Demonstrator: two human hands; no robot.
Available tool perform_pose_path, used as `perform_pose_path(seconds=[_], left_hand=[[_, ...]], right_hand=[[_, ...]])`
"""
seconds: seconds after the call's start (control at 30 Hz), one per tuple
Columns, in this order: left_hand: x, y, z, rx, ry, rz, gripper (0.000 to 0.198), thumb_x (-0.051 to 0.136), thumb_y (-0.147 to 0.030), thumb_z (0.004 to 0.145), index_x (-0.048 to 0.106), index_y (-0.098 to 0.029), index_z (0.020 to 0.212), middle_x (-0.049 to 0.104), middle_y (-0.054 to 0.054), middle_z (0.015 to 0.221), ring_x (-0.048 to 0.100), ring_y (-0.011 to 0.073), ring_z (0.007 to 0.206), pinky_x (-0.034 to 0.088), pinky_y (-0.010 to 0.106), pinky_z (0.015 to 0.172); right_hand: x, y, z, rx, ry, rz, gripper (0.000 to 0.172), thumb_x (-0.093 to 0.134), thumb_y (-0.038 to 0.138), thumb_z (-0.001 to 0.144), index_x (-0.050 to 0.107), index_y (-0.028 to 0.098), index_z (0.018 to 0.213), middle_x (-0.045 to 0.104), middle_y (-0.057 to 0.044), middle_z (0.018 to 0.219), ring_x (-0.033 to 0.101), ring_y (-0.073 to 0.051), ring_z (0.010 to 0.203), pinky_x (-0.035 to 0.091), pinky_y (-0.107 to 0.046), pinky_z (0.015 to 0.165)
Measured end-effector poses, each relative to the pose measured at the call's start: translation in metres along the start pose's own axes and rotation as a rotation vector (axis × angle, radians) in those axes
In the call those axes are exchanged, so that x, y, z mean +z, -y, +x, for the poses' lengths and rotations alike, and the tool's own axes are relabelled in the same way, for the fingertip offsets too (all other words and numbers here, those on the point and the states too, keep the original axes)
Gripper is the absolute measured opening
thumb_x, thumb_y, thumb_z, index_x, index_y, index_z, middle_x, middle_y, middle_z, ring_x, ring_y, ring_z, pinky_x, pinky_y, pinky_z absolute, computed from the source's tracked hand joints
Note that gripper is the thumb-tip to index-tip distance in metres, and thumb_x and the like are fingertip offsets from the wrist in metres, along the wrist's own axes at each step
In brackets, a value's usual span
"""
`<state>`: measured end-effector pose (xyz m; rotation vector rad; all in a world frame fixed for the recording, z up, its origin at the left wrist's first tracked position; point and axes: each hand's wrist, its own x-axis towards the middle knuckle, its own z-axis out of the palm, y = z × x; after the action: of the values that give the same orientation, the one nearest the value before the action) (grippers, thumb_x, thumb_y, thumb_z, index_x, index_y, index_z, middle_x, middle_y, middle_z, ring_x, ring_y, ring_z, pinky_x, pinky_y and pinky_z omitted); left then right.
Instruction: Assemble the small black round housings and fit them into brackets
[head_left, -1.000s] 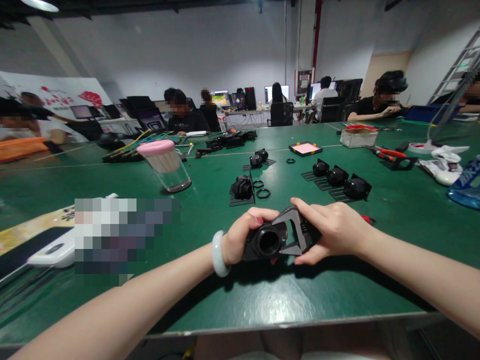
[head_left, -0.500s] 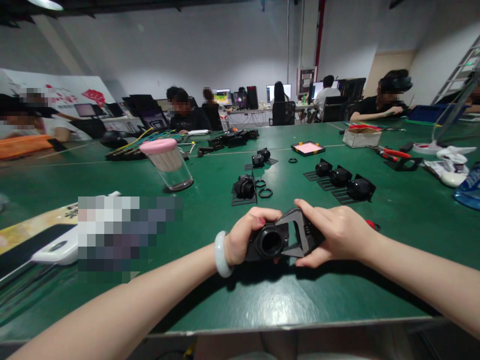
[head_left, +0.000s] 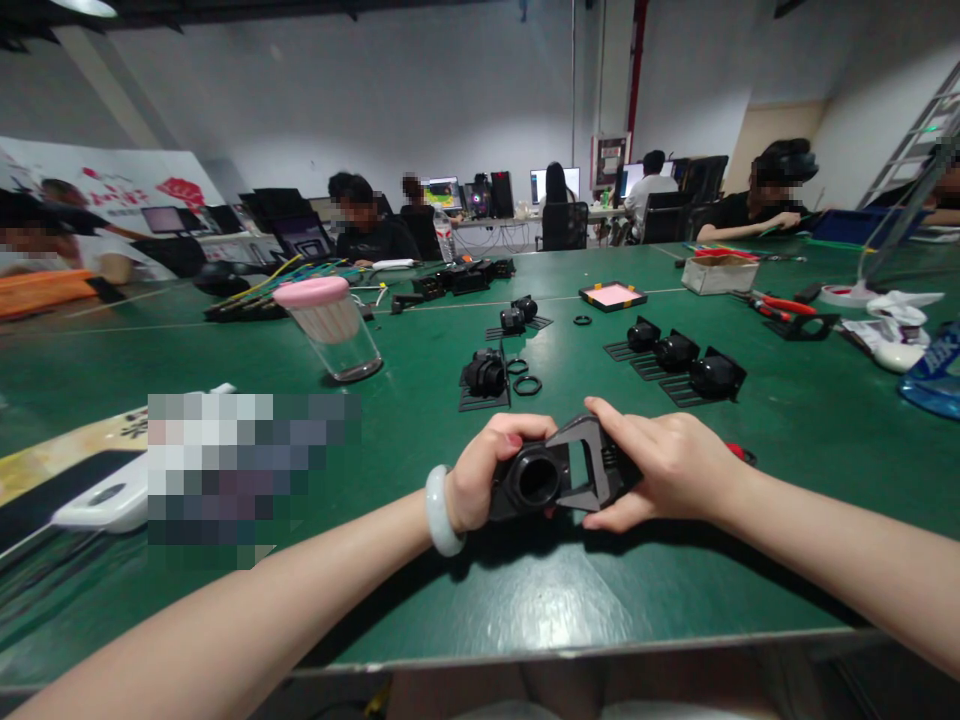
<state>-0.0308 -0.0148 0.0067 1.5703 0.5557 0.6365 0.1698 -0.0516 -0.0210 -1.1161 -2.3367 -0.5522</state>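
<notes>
A black plastic part (head_left: 551, 476) with a round tube opening facing me and an angular bracket frame sits low over the green table (head_left: 525, 590), held between both hands. My left hand (head_left: 491, 468) is curled round the tube end, with a pale bangle on its wrist. My right hand (head_left: 667, 462) grips the bracket side, fingers closed over its top edge.
Similar black parts (head_left: 486, 377) (head_left: 675, 352) and loose black rings (head_left: 527, 385) lie farther out. A clear jar with a pink lid (head_left: 330, 325) stands at the left, a white phone (head_left: 105, 505) near the left edge. Red pliers (head_left: 776, 305) and a blue bottle (head_left: 934, 372) lie right. Other people sit at the far side.
Both hands keep their hold on the black part; it has only shifted slightly in the view, and the grip looks the same.
</notes>
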Motion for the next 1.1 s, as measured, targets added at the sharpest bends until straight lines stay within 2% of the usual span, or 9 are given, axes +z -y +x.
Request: perform_pose_path(seconds=[0.1,0.23,0.43,0.57,0.8,0.9,1.0,1.1], left_hand=[[-0.001,0.000,0.000,0.059,0.015,0.121,0.034,0.031,-0.042,0.065,0.048,-0.012,0.066,0.052,0.003,0.056,0.047,0.0133,0.046,0.036,0.022,0.041],[-0.002,-0.004,0.000,0.238,0.053,0.437,0.041,0.025,-0.047,0.070,0.046,-0.013,0.063,0.044,0.001,0.054,0.038,0.0121,0.049,0.030,0.023,0.047],[0.001,-0.012,-0.009,0.412,0.201,0.782,0.047,0.022,-0.049,0.076,0.050,-0.012,0.075,0.048,0.006,0.063,0.041,0.0165,0.055,0.032,0.027,0.053],[0.001,-0.012,-0.010,0.472,0.277,0.859,0.046,0.022,-0.047,0.076,0.051,-0.012,0.080,0.050,0.009,0.065,0.043,0.0187,0.058,0.034,0.029,0.055],[0.000,-0.010,-0.007,0.520,0.285,0.981,0.041,0.023,-0.042,0.073,0.050,-0.012,0.082,0.049,0.009,0.064,0.044,0.0194,0.056,0.036,0.030,0.056],[0.002,-0.010,-0.008,0.551,0.248,0.967,0.038,0.026,-0.039,0.073,0.047,-0.012,0.088,0.051,0.009,0.068,0.047,0.0194,0.059,0.038,0.030,0.058],[0.002,-0.009,-0.010,0.570,0.155,0.921,0.040,0.027,-0.037,0.073,0.041,-0.011,0.100,0.054,0.009,0.076,0.051,0.0195,0.065,0.040,0.029,0.061],[0.002,-0.008,-0.012,0.551,0.098,0.877,0.044,0.027,-0.037,0.074,0.035,-0.009,0.107,0.055,0.009,0.076,0.051,0.0182,0.061,0.040,0.027,0.057]], right_hand=[[0.001,-0.001,-0.001,-0.028,-0.024,-0.015,0.088,0.037,0.069,0.067,0.041,-0.002,0.119,0.060,-0.012,0.067,0.057,-0.019,0.057,0.041,-0.027,0.049],[0.001,-0.007,-0.002,-0.112,-0.083,-0.053,0.083,0.037,0.067,0.069,0.043,-0.001,0.117,0.058,-0.009,0.065,0.055,-0.017,0.056,0.039,-0.027,0.048],[-0.003,-0.014,-0.001,-0.289,-0.155,-0.146,0.055,0.040,0.054,0.077,0.048,0.011,0.111,0.054,-0.003,0.062,0.049,-0.013,0.051,0.032,-0.026,0.047],[-0.003,-0.017,-0.002,-0.326,-0.164,-0.159,0.044,0.042,0.047,0.079,0.048,0.016,0.109,0.053,-0.002,0.063,0.047,-0.012,0.052,0.030,-0.026,0.048],[-0.002,-0.018,-0.001,-0.311,-0.145,-0.194,0.047,0.041,0.050,0.079,0.048,0.016,0.110,0.054,-0.002,0.063,0.047,-0.012,0.052,0.030,-0.026,0.048],[-0.002,-0.019,0.000,-0.307,-0.156,-0.182,0.051,0.041,0.053,0.078,0.048,0.013,0.108,0.055,-0.002,0.062,0.048,-0.013,0.052,0.031,-0.026,0.048],[0.000,-0.019,0.001,-0.275,-0.186,-0.134,0.058,0.041,0.057,0.075,0.047,0.009,0.107,0.057,-0.004,0.064,0.050,-0.014,0.053,0.033,-0.027,0.048],[0.001,-0.019,0.001,-0.235,-0.195,-0.094,0.063,0.042,0.060,0.073,0.046,0.006,0.106,0.058,-0.005,0.065,0.053,-0.015,0.054,0.035,-0.027,0.048]])
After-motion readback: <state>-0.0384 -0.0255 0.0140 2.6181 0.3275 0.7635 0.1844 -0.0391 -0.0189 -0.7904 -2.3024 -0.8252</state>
